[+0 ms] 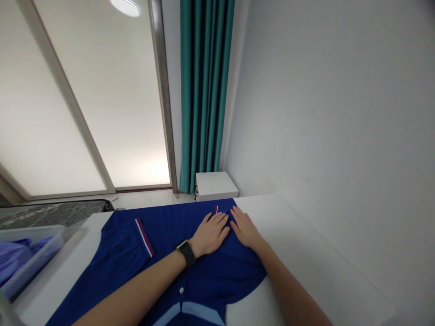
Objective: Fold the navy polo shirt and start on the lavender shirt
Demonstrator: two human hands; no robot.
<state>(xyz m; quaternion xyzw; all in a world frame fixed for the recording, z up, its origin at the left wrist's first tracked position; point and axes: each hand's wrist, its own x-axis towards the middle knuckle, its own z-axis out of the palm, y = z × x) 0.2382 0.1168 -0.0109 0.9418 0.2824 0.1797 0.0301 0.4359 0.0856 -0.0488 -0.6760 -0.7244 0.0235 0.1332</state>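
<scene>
A dark blue short-sleeved shirt [163,222] lies spread on a white table [285,235], its light-blue collar trim and a white button towards me. One sleeve, with a red and white striped cuff, lies folded in on the left. My left hand [210,233], a black watch on its wrist, rests flat on the cloth near the far right part of the shirt. Beside it, my right hand [246,227] lies flat on the shirt's right edge, fingers stretched out. A bit of the other striped cuff shows just beyond my left fingers.
At the left stands a clear plastic bin [50,244] with purple-blue cloth [16,260] in it. A patterned grey surface [50,215] lies behind it. Past the table's far edge are a small white cabinet [215,183], a green curtain [205,90] and frosted sliding doors. A wall [322,113] borders the right side.
</scene>
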